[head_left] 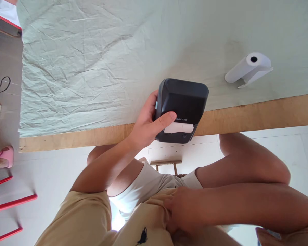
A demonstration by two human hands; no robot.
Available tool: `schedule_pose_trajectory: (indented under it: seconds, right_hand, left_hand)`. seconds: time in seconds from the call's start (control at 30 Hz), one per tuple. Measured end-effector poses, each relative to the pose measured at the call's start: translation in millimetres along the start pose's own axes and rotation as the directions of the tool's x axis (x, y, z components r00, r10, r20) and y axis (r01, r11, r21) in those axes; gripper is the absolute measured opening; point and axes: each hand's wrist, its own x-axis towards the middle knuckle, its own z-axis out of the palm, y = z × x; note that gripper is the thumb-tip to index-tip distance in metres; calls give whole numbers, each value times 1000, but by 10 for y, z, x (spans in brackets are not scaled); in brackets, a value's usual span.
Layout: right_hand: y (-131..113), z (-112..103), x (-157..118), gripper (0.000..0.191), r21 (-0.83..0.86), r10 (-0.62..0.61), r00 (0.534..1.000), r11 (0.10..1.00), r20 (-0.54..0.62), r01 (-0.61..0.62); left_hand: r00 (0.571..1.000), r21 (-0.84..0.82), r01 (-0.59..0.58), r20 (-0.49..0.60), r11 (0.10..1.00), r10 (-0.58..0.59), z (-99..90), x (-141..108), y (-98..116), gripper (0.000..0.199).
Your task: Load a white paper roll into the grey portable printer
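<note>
My left hand [156,116] is closed around a black portable label printer [186,99], with the thumb across its top and the other fingers under and along its left side. A strip of white paper [179,128] shows at the slot in the printer's near end. The printer is held above the table's front edge. Low in the view, my right hand [184,212] is at the beige shirt [149,218], its fingers curled into the folded cloth. A white paper roll [240,69] with a dark core stands apart to the right, its loose end partly unrolled.
A wrinkled pale green cloth [79,68] covers the table, leaving a bare wooden edge [259,111]. A wooden stool [166,163] is below. At left are red bars [14,204], a pink slipper [8,156] on another person's foot, and cables [2,83].
</note>
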Motion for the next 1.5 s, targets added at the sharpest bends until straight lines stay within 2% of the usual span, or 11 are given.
schedule_pose_trajectory:
  seconds: [0.13,0.2,0.3,0.37,0.57,0.63,0.83,1.0,1.17,1.33,1.5]
  right_hand:
    - [6,-60,110,20,45,-41,998,998,37,39]
    - [8,-128,219,13,77,-106,982,993,156,95]
    - [3,-229,348,29,172,-271,846,961,459,215]
    - [-5,-279,360,32,211,-315,771,949,553,236]
    - [-113,-354,109,23,86,-64,962,995,264,43]
    - [-169,-359,5,19,56,8,987,998,162,-17]
    - [-175,-409,-235,59,11,134,990,991,45,-135]
    - [-68,-465,-78,12,126,-39,976,992,213,12]
    - [-23,-441,132,36,247,-237,858,960,456,133]
    - [27,-267,-33,14,173,-83,971,984,226,44]
    - [164,-174,47,3,189,-93,979,980,179,59]
  left_hand:
    - [1000,2,18,-10,1000,-18,10,-6,9,83]
    - [1000,-5,29,-12,1000,-29,16,-4,14,84]
    - [999,-20,38,-10,999,-39,21,6,23,81]
    - [999,-24,34,-11,999,-34,24,15,28,81]
    - [999,-30,46,-19,998,-47,47,15,53,82]
    - [999,-21,45,-23,999,-46,49,6,55,80]
    - [1000,-36,27,-7,999,-27,32,1,21,79]
    - [997,-13,61,-47,998,-61,41,13,27,86]
    - [995,-5,92,-47,996,-92,42,15,44,91]
    - [995,-17,96,-37,995,-97,50,5,62,87]
    - [995,0,92,-44,996,-92,49,2,55,86]
